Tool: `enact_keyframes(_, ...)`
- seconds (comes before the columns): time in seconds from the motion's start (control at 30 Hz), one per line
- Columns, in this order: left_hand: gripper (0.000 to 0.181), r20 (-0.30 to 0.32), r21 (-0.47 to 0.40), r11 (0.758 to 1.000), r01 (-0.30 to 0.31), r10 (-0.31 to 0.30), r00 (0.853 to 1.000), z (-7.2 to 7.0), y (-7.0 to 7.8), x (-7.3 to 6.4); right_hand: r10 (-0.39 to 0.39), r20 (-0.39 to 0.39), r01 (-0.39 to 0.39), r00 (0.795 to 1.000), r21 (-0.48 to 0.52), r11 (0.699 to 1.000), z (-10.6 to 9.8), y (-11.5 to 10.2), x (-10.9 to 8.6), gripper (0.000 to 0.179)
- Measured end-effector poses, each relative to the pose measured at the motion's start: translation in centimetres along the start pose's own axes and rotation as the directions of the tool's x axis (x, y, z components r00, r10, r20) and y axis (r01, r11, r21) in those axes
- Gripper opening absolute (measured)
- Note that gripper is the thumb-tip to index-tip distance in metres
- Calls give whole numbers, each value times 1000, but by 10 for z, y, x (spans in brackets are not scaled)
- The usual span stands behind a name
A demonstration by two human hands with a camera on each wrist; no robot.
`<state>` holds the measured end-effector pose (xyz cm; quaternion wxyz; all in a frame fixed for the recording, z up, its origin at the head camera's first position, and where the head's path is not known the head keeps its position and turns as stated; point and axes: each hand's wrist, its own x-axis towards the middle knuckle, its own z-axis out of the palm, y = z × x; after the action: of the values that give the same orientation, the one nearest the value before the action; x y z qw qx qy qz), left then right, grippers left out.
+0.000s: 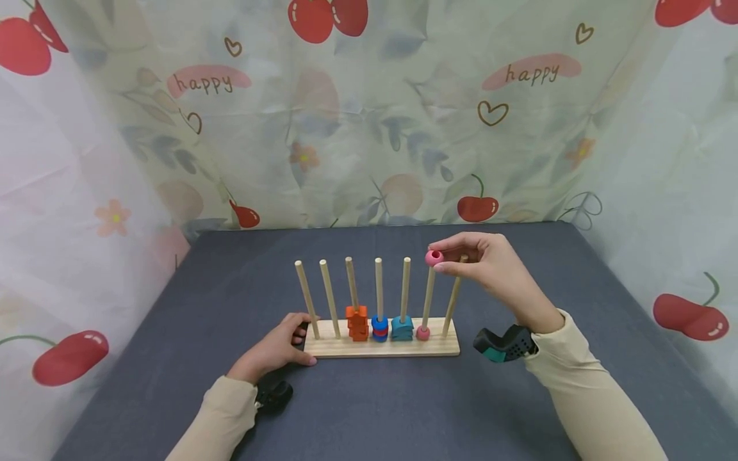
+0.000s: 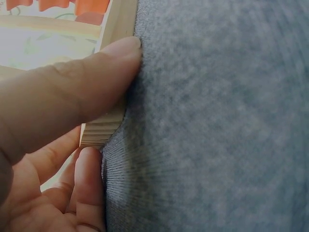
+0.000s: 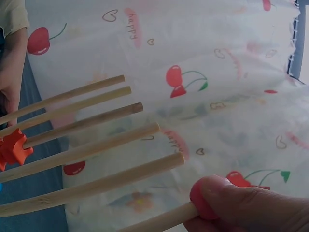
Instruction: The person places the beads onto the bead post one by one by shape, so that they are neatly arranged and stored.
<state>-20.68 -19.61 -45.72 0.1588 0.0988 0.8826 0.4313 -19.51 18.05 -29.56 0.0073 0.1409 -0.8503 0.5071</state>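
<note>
My right hand (image 1: 487, 261) pinches a pink bead (image 1: 429, 258) between thumb and fingers, right at the tip of the sixth peg from the left. In the right wrist view the bead (image 3: 199, 200) meets the peg's end, partly hidden behind the thumb. My left hand (image 1: 279, 347) grips the left end of the wooden peg stand (image 1: 380, 349), thumb along its front edge, as the left wrist view also shows. Low on the pegs sit orange star-like pieces (image 1: 357, 324), blue and red pieces (image 1: 380, 328), teal pieces (image 1: 402, 328) and another pink bead (image 1: 423, 333).
The stand rests on a dark grey tablecloth (image 1: 375, 410). The two leftmost pegs (image 1: 307, 298) and the rightmost peg (image 1: 453, 301) are bare. A cherry-print curtain (image 1: 357, 128) rises behind the table and along both sides.
</note>
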Motion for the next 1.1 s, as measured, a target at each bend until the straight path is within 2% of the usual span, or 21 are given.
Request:
enact_keyframes(0.2,78,3,1,1000,-10,10,1000,0,-1,-1,-3,75,9,997,-78,997,0,7,8,29)
enact_keyframes(0.57,77,1,-4,1000,-12,12,1000,0,2,0,34,198,-21,980,-69,997,11,39,14,25)
enact_keyframes(0.83,77,0,-2,1000,-14,14,1000,-1,-2,2,49,232,-40,971,-45,998,29,68,11,22)
enact_keyframes(1.1,76,6,-5,1000,-10,10,1000,-1,0,1,65,216,-61,974,-27,998,50,95,4,20)
